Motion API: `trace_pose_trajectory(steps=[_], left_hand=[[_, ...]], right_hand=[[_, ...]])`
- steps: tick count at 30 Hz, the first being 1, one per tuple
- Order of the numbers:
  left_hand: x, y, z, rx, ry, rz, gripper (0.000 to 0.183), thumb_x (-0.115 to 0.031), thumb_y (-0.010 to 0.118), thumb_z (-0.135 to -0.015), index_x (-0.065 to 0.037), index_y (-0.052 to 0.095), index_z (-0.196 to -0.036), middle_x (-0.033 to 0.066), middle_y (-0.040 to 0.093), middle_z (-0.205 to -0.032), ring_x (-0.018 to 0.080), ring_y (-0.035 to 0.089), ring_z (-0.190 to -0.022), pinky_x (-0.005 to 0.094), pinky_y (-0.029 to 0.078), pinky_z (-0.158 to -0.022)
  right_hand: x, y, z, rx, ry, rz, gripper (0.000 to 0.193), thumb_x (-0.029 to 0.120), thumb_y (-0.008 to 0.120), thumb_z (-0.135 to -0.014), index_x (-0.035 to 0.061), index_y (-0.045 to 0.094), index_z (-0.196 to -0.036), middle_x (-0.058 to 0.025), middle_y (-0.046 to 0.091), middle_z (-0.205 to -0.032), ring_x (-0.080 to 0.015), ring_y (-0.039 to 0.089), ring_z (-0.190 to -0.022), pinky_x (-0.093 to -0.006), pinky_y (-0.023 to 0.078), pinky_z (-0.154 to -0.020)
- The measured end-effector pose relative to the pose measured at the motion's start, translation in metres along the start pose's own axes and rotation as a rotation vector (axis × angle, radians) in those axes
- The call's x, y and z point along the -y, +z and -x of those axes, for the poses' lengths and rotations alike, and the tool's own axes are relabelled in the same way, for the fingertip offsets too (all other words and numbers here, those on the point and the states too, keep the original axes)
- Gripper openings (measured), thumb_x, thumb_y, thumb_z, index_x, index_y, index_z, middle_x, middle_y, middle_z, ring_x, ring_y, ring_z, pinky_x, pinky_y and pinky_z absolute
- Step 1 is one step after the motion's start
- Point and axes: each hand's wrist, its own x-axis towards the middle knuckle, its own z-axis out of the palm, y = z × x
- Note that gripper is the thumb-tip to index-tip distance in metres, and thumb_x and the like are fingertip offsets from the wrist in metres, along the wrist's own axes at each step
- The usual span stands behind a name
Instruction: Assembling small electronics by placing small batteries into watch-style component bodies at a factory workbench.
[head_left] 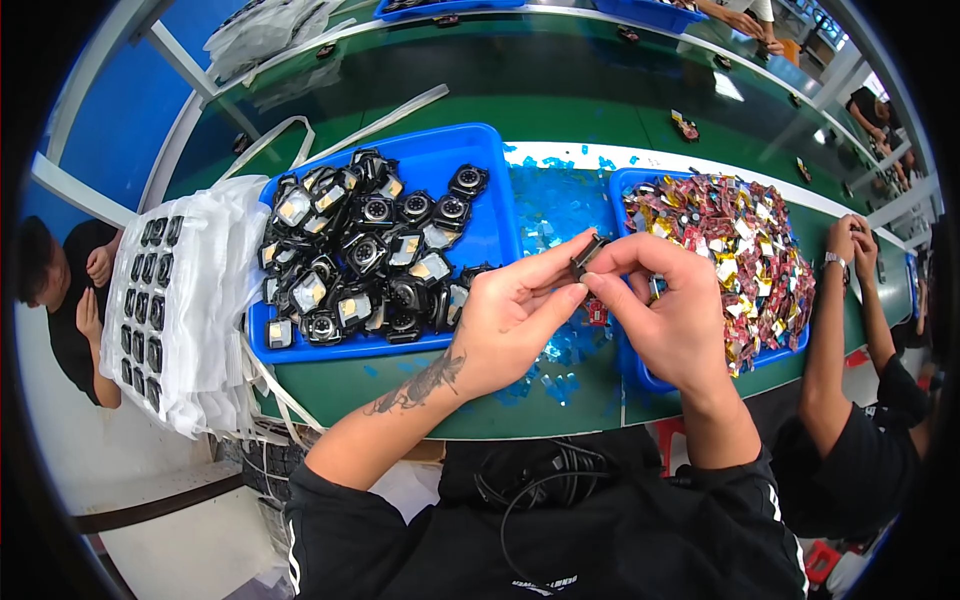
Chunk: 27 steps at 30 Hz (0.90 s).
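Observation:
Between my two hands, above the gap separating two blue trays, is a small black watch case (590, 257), seen nearly edge-on. My left hand (505, 320) grips it from the left with thumb and fingers. On the other side, my right hand (672, 305) pinches it between thumb and bent forefinger. A bit of red circuit board (597, 312) shows just below the fingertips; whether it hangs from the case or lies beneath, I cannot tell. Black watch cases (365, 250) are heaped in the left blue tray (490, 165). Red and yellow circuit boards (735, 260) fill the right blue tray (622, 180).
Blue film pieces (560, 215) litter the green bench (340, 395) between the trays. Stacked white trays (185, 300) with watch parts stand at the left. A conveyor belt (560, 80) carrying scattered parts runs beyond. Co-workers' arms (835, 310) are at the right; another person (75, 300) sits left.

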Motion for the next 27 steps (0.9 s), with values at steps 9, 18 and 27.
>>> trace_pose_trajectory(steps=[9, 18, 27], left_hand=[[-0.004, -0.001, -0.001, 0.008, -0.017, -0.042, 0.045, 0.002, 0.051, -0.095, 0.004, 0.044, -0.139, 0.0143, 0.059, -0.127, 0.0138, 0.057, -0.111, 0.0284, 0.047, -0.096], [-0.004, -0.002, -0.004, -0.085, 0.164, -0.04, 0.026, 0.006, 0.048, -0.095, 0.003, 0.064, -0.115, 0.0108, 0.062, -0.116, 0.0136, 0.061, -0.103, 0.0255, 0.048, -0.09], [-0.027, -0.009, -0.001, 0.065, 0.371, -0.675, 0.034, 0.011, 0.065, -0.075, 0.0, 0.071, -0.107, 0.0181, 0.065, -0.114, 0.023, 0.066, -0.098, 0.0293, 0.053, -0.082]], right_hand=[[-0.008, -0.002, -0.003, -0.077, -0.143, 0.113, 0.023, 0.006, 0.077, -0.073, 0.0043, 0.054, -0.074, -0.0011, 0.052, -0.065, -0.0097, 0.049, -0.059, -0.0263, 0.039, -0.056], [-0.01, 0.009, 0.029, 0.02, 0.04, -0.38, 0.021, -0.004, 0.072, -0.08, -0.0012, 0.062, -0.099, -0.0063, 0.065, -0.093, -0.0111, 0.063, -0.083, -0.0246, 0.055, -0.073], [-0.016, -0.003, 0.024, 0.019, 0.163, -0.767, 0.014, -0.006, 0.067, -0.085, -0.0072, 0.064, -0.099, -0.0094, 0.066, -0.093, -0.0113, 0.064, -0.085, -0.023, 0.054, -0.077]])
